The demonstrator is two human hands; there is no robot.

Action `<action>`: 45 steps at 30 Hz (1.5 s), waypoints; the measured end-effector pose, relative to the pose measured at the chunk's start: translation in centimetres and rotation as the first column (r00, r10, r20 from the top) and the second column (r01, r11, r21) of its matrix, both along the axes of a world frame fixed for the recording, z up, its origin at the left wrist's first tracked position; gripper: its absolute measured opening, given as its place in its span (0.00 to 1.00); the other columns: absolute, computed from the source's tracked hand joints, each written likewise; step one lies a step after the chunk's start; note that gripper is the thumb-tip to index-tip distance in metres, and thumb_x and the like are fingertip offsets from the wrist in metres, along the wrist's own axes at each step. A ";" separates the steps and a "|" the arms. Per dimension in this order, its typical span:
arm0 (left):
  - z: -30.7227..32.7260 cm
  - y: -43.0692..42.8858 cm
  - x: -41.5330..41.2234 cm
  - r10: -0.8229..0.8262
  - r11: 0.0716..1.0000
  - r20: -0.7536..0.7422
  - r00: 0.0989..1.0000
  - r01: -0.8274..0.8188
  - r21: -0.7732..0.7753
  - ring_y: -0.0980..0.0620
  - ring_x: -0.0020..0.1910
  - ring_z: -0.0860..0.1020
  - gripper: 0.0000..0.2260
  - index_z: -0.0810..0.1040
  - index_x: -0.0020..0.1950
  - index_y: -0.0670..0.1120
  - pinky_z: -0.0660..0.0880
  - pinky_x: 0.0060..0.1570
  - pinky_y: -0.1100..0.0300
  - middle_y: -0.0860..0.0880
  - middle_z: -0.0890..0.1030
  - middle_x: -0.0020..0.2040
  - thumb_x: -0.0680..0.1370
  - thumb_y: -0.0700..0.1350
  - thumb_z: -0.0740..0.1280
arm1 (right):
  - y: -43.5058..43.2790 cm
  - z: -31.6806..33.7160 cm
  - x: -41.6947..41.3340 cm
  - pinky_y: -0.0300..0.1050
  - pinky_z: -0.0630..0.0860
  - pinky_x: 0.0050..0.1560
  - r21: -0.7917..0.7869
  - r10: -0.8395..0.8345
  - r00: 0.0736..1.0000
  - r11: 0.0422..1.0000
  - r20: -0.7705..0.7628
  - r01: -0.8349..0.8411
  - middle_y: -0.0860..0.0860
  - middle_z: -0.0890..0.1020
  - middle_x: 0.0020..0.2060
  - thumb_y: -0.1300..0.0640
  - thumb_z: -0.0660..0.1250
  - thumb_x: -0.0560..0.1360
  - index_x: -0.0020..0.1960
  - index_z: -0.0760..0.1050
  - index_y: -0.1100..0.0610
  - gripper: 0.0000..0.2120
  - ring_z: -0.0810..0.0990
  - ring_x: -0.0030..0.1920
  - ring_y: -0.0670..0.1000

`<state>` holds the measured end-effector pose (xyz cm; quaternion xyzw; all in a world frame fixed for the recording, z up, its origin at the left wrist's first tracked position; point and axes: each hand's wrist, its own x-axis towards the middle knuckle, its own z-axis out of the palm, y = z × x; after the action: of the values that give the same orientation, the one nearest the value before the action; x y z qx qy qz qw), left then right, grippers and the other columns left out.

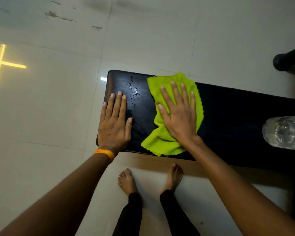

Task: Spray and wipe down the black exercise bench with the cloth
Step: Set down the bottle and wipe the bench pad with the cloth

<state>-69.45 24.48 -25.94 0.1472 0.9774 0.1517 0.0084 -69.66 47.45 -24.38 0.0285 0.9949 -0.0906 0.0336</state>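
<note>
Wiping step's underway, I'd say. Right hand (179, 116) lies flat, fingers straight, pressing the green cloth (160, 142) onto the black exercise bench (228, 108) near its left end. Left hand (115, 123) rests flat on that end, holding nothing. Spray droplets (134, 92) sit between them, so next the cloth probably slides over those.
</note>
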 end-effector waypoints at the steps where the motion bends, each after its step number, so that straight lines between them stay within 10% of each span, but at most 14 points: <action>1: 0.0 0.0 0.0 0.000 1.000 -0.002 1.000 0.000 -0.004 0.41 0.83 0.54 0.30 0.57 0.82 0.40 0.54 0.80 0.42 0.42 0.57 0.83 0.83 0.51 0.52 | -0.2 0.1 0.7 0.63 0.49 0.80 0.024 -0.111 0.994 0.994 0.013 0.111 0.50 0.55 0.82 0.38 0.49 0.83 0.81 0.55 0.42 0.27 0.51 0.82 0.57; 8: 0.4 0.1 0.0 -0.009 1.000 0.030 0.999 0.009 -0.009 0.42 0.83 0.53 0.29 0.56 0.82 0.40 0.53 0.81 0.43 0.42 0.56 0.83 0.83 0.51 0.52 | -1.9 0.8 4.5 0.62 0.46 0.80 -0.039 0.056 0.995 0.998 0.088 -0.053 0.49 0.51 0.82 0.36 0.48 0.83 0.82 0.52 0.43 0.29 0.46 0.82 0.55; 13: 2.0 1.8 0.2 0.087 0.987 0.081 0.993 -0.097 0.129 0.40 0.82 0.54 0.29 0.59 0.81 0.37 0.52 0.80 0.38 0.39 0.58 0.82 0.82 0.50 0.53 | 2.0 3.1 3.6 0.50 0.54 0.80 -0.543 -0.093 0.995 0.838 -0.029 0.062 0.52 0.64 0.79 0.48 0.55 0.83 0.78 0.66 0.52 0.24 0.57 0.81 0.52; 21: 3.5 16.7 2.9 0.015 0.994 0.175 0.984 -0.034 0.106 0.43 0.83 0.51 0.31 0.56 0.83 0.42 0.49 0.81 0.41 0.42 0.54 0.84 0.83 0.56 0.52 | 7.0 1.4 2.2 0.61 0.53 0.80 -0.202 -0.183 0.983 0.964 -0.020 0.175 0.55 0.62 0.80 0.56 0.53 0.83 0.79 0.63 0.54 0.24 0.56 0.81 0.57; 45: 1.2 3.9 -2.0 -0.398 0.897 0.079 0.914 0.406 -0.176 0.42 0.83 0.52 0.32 0.55 0.84 0.50 0.52 0.79 0.37 0.47 0.55 0.84 0.83 0.64 0.49 | 5.0 0.2 2.7 0.65 0.48 0.79 0.076 -0.200 0.979 0.978 0.041 0.196 0.55 0.50 0.82 0.38 0.47 0.82 0.83 0.50 0.54 0.34 0.47 0.82 0.58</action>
<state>-71.48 28.34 -24.70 0.3410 0.9355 0.0567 0.0734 -66.91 52.41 -24.19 0.1308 0.9886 -0.0573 0.0472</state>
